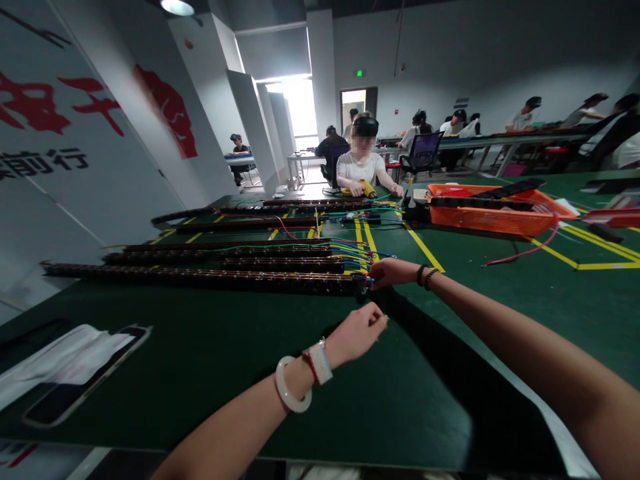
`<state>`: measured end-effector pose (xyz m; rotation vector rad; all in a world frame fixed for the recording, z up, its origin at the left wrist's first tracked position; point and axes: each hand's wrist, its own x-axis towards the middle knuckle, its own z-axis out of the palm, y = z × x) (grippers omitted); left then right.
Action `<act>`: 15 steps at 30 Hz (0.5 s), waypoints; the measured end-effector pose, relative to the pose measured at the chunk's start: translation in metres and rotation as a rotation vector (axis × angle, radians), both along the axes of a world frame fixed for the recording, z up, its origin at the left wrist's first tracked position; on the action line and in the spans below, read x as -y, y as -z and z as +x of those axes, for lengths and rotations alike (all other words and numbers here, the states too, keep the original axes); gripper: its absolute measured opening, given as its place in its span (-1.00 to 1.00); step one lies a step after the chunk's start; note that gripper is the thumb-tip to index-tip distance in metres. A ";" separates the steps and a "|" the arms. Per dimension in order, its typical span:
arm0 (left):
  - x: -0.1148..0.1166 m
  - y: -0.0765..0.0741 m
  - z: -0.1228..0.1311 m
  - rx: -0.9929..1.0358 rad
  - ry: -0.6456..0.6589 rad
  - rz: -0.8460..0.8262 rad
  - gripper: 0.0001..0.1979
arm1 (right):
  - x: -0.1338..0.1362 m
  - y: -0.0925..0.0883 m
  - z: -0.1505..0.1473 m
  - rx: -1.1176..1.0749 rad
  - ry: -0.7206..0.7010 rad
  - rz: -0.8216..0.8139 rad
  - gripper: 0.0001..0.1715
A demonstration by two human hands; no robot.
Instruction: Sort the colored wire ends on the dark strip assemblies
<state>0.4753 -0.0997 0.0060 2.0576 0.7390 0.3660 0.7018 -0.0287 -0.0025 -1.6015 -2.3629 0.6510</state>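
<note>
My right hand is at the right end of the nearest long black strip, its fingers closed on short wires there. The fingertips are partly hidden by the hand itself. Just in front of that end, above the green table, my left hand is curled closed. Whether anything is inside it cannot be seen. Behind the nearest strip lie more black strips with copper-coloured lines along them. Yellow, blue and green wires run out of their right ends, close to my right hand.
An orange basket with black parts stands at the back right, a red wire trailing out. A phone under white paper lies at the left. Across the table, a co-worker holds a yellow heat gun.
</note>
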 end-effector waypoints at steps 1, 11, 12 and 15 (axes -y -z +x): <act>-0.009 -0.005 -0.011 0.004 -0.113 0.106 -0.77 | 0.001 -0.002 0.000 0.007 0.000 -0.006 -0.59; -0.148 -0.001 -0.177 -0.383 -1.218 0.326 -0.41 | -0.003 -0.034 -0.008 -0.007 0.072 0.123 -0.52; -0.159 0.003 -0.189 -0.417 -1.226 0.295 -0.33 | -0.002 -0.032 -0.016 0.012 0.070 0.150 -0.49; -0.180 0.011 -0.209 -0.470 -1.227 0.237 -0.27 | 0.002 -0.018 -0.045 0.138 0.077 0.303 -0.34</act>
